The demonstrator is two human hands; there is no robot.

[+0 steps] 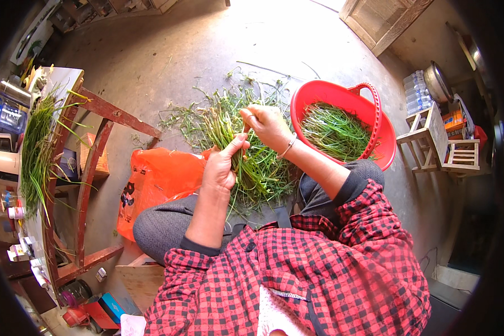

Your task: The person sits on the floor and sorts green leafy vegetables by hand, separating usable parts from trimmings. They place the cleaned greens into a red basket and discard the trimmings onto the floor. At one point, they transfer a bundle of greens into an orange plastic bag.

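My left hand point(223, 166) is closed on a bunch of green stalks point(250, 170), its thumb raised along the stems. Above and right of it, my right hand point(268, 126) pinches thin brownish stem ends between thumb and fingers; a bracelet circles that wrist. Beneath both hands a loose heap of green plants point(273, 185) is spread over the floor. To the right stands a red plastic basket point(387, 140) with a perforated handle, holding thin green stalks with pale ends point(336, 130). An orange-red plastic bag point(164, 172) lies left of the heap.
At the left, a table with red wooden legs point(119, 112) bears more long green stalks point(38, 155), a plastic jug point(10, 117) and small bottles. A small wooden stool point(422, 134) and bottles stand at the right. A wooden door point(380, 25) is at the top right.
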